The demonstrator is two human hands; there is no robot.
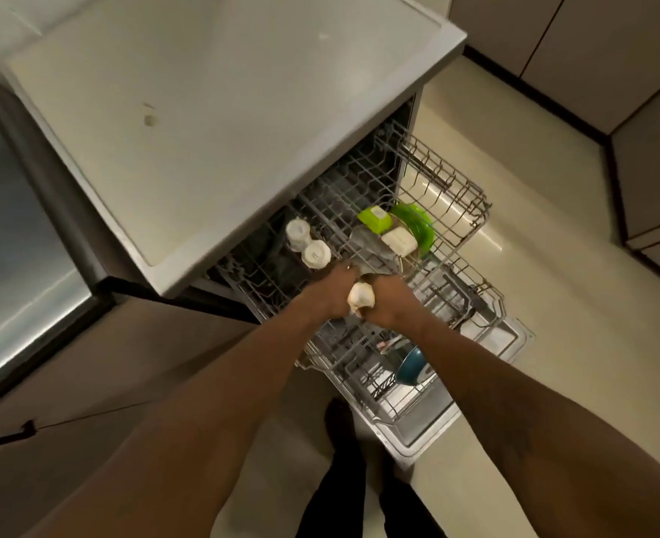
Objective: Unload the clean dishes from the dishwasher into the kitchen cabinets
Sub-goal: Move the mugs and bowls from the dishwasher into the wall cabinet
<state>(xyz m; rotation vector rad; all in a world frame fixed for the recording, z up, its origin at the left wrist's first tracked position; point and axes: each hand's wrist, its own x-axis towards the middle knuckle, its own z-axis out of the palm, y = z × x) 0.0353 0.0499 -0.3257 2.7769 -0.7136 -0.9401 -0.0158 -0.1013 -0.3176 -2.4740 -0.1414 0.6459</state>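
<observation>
- The right hand [390, 304] curls around a pale cup [361, 299], which seems to be a small cup, though blur makes that unsure.
- The left hand [332, 293] is pressed against the other side of the cup with its fingers bent. I cannot tell whether they grip the cup or the wire beneath.
- Both hands are together over the front edge of the upper rack [452, 196], which is pulled out of the dishwasher [511, 339].
- In that rack stand two white tumblers [316, 254] upside down, a green container [375, 219], a cream box [398, 242] and a green plate [416, 225] on edge.
- The lower rack [379, 405] holds a blue bowl [410, 366].
- The pale bench [204, 130] lies above the machine.
</observation>
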